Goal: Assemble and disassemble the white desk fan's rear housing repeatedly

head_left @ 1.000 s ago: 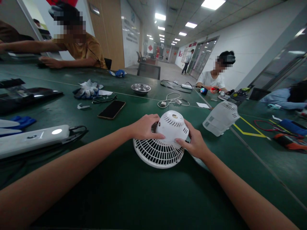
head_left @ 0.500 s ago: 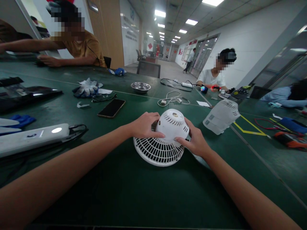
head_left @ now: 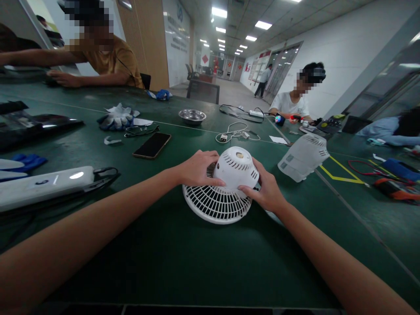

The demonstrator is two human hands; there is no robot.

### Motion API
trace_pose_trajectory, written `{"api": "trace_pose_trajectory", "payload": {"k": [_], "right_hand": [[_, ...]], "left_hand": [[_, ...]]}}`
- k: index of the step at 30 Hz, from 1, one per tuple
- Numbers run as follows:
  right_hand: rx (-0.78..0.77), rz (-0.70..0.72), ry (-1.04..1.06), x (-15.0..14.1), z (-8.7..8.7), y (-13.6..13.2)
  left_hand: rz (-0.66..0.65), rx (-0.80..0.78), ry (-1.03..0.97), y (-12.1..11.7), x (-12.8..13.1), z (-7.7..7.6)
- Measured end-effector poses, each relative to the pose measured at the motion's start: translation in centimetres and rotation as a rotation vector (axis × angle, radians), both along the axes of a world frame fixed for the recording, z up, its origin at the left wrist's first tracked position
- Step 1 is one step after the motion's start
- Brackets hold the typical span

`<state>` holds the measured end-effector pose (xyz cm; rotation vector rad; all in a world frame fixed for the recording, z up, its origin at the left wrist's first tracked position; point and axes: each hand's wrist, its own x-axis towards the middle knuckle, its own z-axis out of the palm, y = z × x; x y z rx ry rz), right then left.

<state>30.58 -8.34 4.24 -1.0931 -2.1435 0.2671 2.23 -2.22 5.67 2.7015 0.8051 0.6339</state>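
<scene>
A white fan head lies grille-down on the green table [head_left: 197, 262]. Its domed motor housing [head_left: 236, 168] with slotted vents points up, above the round slatted grille [head_left: 213, 205]. My left hand [head_left: 200, 169] grips the housing from the left, thumb across its near side. From the right, my right hand [head_left: 265, 186] wraps the same housing, its thumb also on the near side. Both hands are closed on it, and their far fingertips are partly hidden behind it. A pale part shows just under my right wrist, mostly covered.
A translucent white plastic part [head_left: 303, 158] stands to the right. A phone [head_left: 152, 145], a metal bowl [head_left: 192, 116] and a white cable [head_left: 238, 133] lie beyond my hands. At left are a white power strip [head_left: 49, 186] and gloves [head_left: 118, 117]. Other people sit around the table.
Both hands keep their hold on the fan housing, which stays in nearly the same place. The view has shifted very slightly.
</scene>
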Motion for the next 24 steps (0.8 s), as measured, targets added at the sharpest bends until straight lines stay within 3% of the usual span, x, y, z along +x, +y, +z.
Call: {"api": "trace_pose_trajectory", "payload": {"k": [6,13,24], "right_hand": [[0.048,0.025,-0.061,0.0,0.1,-0.3],[-0.267,0.115,0.117,0.1,-0.2,-1.5],[-0.286,0.158,0.093,-0.1,0.6,-1.6]], "left_hand": [[-0.003,0.036,-0.017,0.0,-0.3,0.2],[-0.187,-0.096,-0.194,-1.1,0.3,-0.2],[-0.103,-0.011,-0.254,-2.8,2.0,-0.5]]}}
